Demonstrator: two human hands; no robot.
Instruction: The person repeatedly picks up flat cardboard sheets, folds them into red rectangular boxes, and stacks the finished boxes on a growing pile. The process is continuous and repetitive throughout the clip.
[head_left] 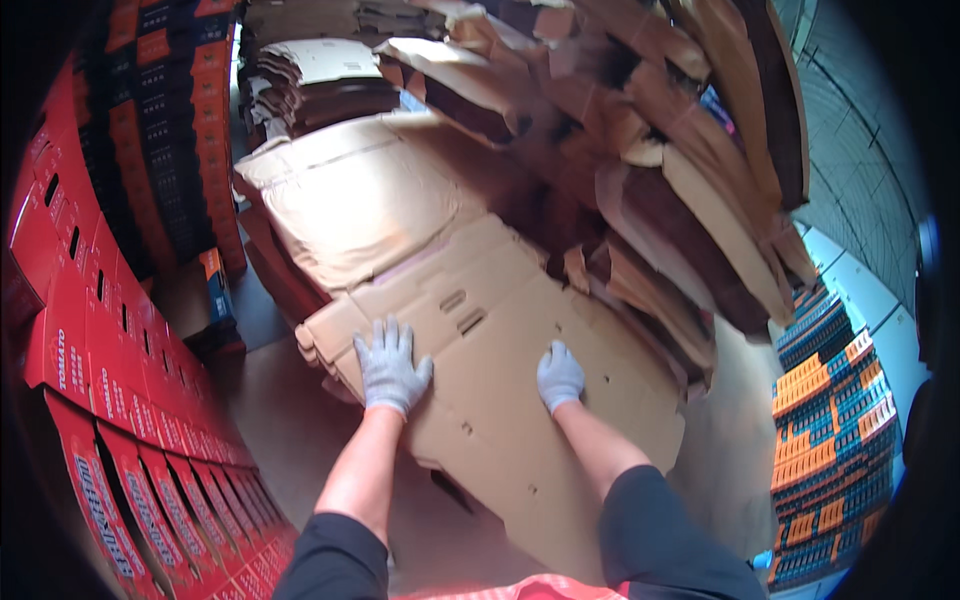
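Note:
Flattened brown cardboard boxes (pixel 520 300) lie stacked in front of me, with slots and small holes cut in the top sheet. My left hand (pixel 393 368), in a pale grey work glove, presses flat on the sheet near its left edge, fingers spread. Farther right, my right hand (pixel 560 377) wears the same kind of glove and rests on the same sheet. Its fingers are curled in, and whatever they may hold is hidden. Beyond the sheet sits another pile of flat cardboard (pixel 350 190), brightly lit on top.
Red printed cartons (pixel 110 310) line the left side, with black and orange boxes (pixel 160 130) stacked behind them. Loose, bent brown cardboard (pixel 690 200) is heaped at the far right. Stacked blue and orange cartons (pixel 830 440) stand at the right. Grey floor (pixel 290 400) shows beside the stack.

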